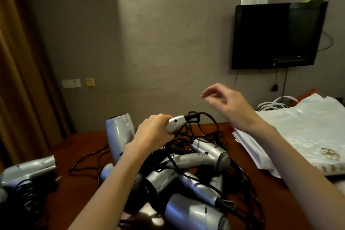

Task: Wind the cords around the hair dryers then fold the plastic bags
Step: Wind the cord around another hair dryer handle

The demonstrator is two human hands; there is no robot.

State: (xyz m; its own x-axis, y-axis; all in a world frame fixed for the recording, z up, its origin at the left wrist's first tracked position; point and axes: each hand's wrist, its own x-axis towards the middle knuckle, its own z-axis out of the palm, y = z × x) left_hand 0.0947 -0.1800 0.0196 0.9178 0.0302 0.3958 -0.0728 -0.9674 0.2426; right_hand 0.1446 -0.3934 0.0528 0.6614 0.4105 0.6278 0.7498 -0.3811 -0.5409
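Cords [194,136] tangling across dryers [197,162] heaped on counter [84,144]. Left grip [155,132] clamping raised dryer handle [176,122]; right grip [224,102] hovering loosely open, empty. Risking: pulling now, snagging neighbouring cords, dragging dryers off. Bags [302,127] waiting at right.

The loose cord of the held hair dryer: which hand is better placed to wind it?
The right hand: it is free, raised just beside the cord, while the left hand grips the hair dryer by the handle.

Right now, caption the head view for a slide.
Left hand grips silver hair dryer's handle above tangled black cords; right hand hovers open.
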